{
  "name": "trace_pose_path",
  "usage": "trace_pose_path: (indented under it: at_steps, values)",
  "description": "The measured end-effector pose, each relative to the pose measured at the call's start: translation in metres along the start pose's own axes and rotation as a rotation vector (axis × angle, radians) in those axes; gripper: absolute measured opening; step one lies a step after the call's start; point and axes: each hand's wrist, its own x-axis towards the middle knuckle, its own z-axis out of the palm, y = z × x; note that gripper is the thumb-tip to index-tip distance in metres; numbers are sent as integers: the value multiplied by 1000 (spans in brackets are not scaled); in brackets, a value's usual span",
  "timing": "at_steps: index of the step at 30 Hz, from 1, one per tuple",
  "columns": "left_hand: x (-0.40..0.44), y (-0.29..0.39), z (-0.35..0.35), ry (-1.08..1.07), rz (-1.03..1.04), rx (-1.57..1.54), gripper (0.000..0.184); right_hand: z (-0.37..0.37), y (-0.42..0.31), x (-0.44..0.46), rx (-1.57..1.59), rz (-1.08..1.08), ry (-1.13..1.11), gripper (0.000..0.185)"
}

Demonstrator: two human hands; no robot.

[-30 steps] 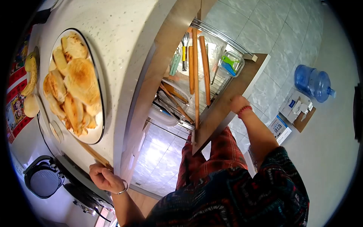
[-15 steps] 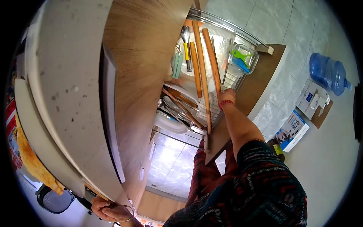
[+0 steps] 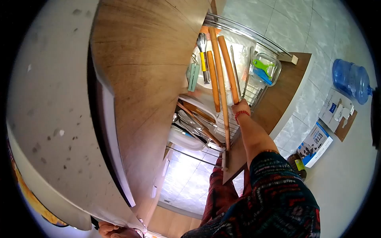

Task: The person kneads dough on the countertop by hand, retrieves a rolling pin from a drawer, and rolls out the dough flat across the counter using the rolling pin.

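Observation:
In the head view, my right hand [image 3: 241, 107], with a red beaded bracelet at the wrist, is closed round the near end of a thick wooden rolling pin [image 3: 228, 69]. The pin lies in a pulled-out wire drawer [image 3: 246, 95]. To its left are a longer, thinner wooden rolling pin [image 3: 220, 85] and a shorter one [image 3: 213, 79]. My left hand [image 3: 113, 230] is at the bottom edge, partly cut off, beside the countertop [image 3: 51, 139]. Its fingers look curled; what they hold, if anything, is hidden.
The drawer also holds a whisk [image 3: 202, 43], a green clip-like tool [image 3: 193, 75], a clear container [image 3: 270, 67] with green and blue tools, and a white tray [image 3: 184, 139] of utensils. A blue water bottle [image 3: 351, 81] and boxes [image 3: 315, 144] are on the floor.
The view has shifted, so the drawer appears slightly lower and farther right. My left hand has slid partly out of the picture. My right hand stays at the rolling pin's end.

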Motion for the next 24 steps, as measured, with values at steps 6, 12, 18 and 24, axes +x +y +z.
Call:
trace_pose_path:
  at_steps: [6,12,18,24]
  values:
    - [-10,-3,-7,-32,-175,-103,38,-6,15,-38,296,-162,153,28]
    - [-7,-11,-8,-117,-53,-213,8,-18,86,-68,808,-357,63,23]
    - [-6,-8,-3,-49,3,-326,16,-135,71,-196,936,-446,70,17]
    - [-10,18,6,-6,-165,-263,19,-194,56,-282,811,-751,198,20]
